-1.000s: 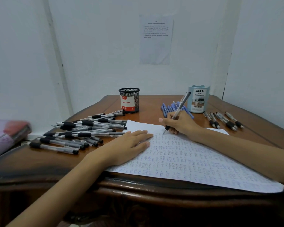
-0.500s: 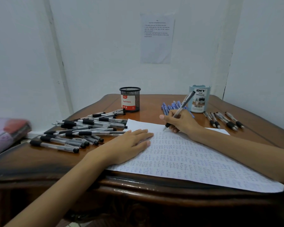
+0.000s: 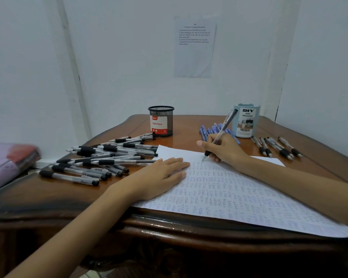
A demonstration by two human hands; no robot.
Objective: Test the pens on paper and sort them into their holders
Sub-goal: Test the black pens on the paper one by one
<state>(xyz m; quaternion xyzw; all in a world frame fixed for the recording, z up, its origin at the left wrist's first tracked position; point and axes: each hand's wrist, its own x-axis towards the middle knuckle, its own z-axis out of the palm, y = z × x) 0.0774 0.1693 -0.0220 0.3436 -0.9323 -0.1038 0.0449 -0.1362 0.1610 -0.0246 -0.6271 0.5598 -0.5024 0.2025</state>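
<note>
The paper [image 3: 239, 199] lies along the near edge of the surface [image 3: 48, 197], crowded with test scribbles. The left hand [image 3: 161, 175] rests flat and spread on it, likely to stop the sheet sliding. The right hand [image 3: 223, 147] pinches a black-grip pen [image 3: 221, 131], tip down at the sheet. Beyond, a heap of pens [image 3: 100, 157] waits at left, and the mesh cup [image 3: 161, 121] and blue organizer [image 3: 246, 121] stand farthest back.
</note>
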